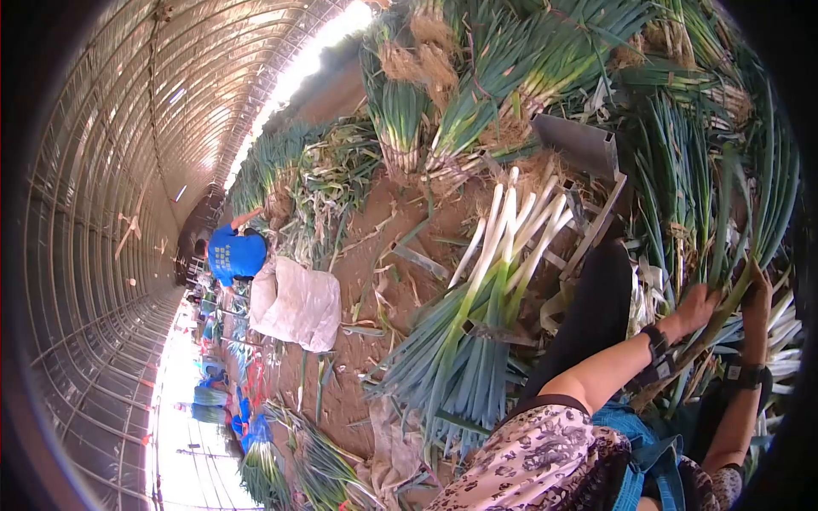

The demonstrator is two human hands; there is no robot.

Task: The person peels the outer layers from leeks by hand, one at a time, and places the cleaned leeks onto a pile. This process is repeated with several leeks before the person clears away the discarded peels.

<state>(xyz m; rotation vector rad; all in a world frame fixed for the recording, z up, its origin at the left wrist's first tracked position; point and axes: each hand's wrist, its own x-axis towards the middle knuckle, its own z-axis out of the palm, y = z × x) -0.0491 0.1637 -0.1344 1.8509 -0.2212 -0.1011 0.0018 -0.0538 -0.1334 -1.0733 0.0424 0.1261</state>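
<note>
A long green onion [712, 339] with dark green leaves lies across both my hands at the right of the view. My left hand [694, 312] is closed at its stalk, the fingertips partly hidden. Close beside it, my right hand [757, 298] grips the same stalk where the leaves begin. Both wrists wear dark bands. Left of my bent knee [596, 298], a pile of green onions with clean white stems [504, 238] rests on a metal frame [595, 226]. More white stems [784, 328] show beyond my right hand.
Bundles of rooted green onions [400, 119] cover the ground at the top and right. A pale sack [294, 302] stands on the soil near a person in a blue shirt [237, 254]. Curved tunnel roofing [102, 187] spans the left; more bundles [264, 473] lie at lower left.
</note>
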